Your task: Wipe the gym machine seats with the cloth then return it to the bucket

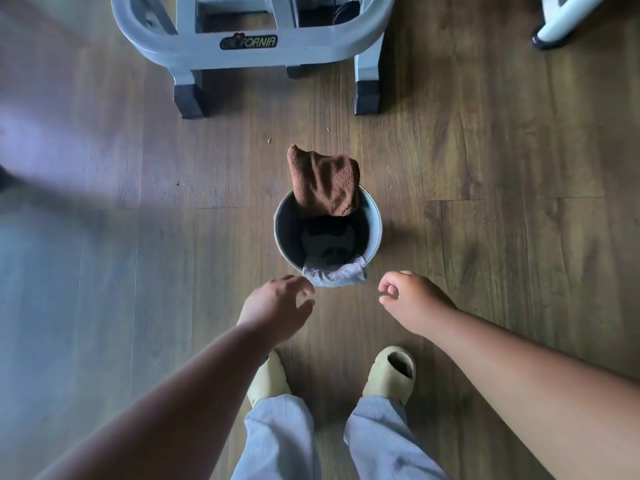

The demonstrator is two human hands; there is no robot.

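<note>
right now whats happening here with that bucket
A person stands over a metal bucket on the wooden floor, reaching both arms toward it. The left hand and right hand hold nothing. A brown cloth drapes over the far rim, a grey cloth over the near rim.

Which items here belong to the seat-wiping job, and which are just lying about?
Job: bucket; brown cloth and grey cloth, both draped over its rim; left hand and right hand, holding nothing.
Not job: machine base; floor.
</note>
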